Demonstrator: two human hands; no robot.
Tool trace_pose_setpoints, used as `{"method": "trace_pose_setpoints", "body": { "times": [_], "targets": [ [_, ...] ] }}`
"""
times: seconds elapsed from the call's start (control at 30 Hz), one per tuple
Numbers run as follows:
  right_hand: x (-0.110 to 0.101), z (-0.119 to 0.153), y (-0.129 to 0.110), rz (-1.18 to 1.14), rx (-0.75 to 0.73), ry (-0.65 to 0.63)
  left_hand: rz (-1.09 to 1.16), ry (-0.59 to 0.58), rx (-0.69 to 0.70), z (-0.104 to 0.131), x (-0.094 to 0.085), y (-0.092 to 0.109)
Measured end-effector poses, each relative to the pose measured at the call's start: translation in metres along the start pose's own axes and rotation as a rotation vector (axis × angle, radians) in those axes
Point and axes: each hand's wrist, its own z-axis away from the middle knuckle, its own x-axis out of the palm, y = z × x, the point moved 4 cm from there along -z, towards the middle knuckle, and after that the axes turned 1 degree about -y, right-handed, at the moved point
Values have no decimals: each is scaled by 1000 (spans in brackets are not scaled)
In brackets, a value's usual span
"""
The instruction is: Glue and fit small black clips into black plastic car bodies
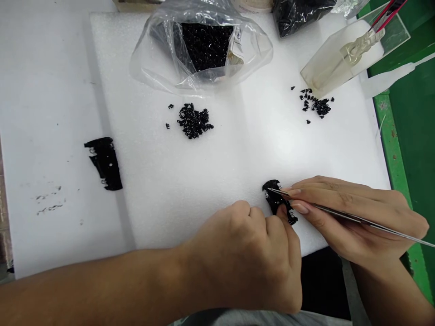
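A small curved black part (273,199) rests on the white foam sheet (163,194) near its front edge. My left hand (251,258) is closed, with a fingertip pressed on the part's lower end. Metal tweezers (360,220) are held in my right hand (353,213), their tips touching the upper face of the black part. A larger black piece (108,164) with small holes lies at the left, at the foam's left edge. Two piles of tiny black pieces, one at centre (194,121) and one at right (321,107), sit farther back.
An open clear bag (209,45) of black pieces stands at the back, beside a dark plastic bag (301,16). At the back right are a translucent block (340,59), a white nozzle bottle (390,79) and a green frame (390,145).
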Motion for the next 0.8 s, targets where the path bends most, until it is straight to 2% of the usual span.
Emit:
{"method": "trace_pose_setpoints", "body": {
  "times": [0.13, 0.27, 0.43, 0.63, 0.8],
  "targets": [
    [-6, -14, 10, 14, 151, -14, -24, -5, 13, 0, -1, 0],
    [-5, -31, 25, -24, 192, -130, -41, -3, 16, 1, -1, 0],
    [-3, -33, 33, -223, 109, -204, -21, -19, 23, 3, -1, 1],
    [0, -32, 34, -254, -13, -259, -21, -54, -4, 3, 0, 1],
    [-1, -33, 33, -258, -35, -274, -20, -66, 7, 1, 0, 0]
  ]
}}
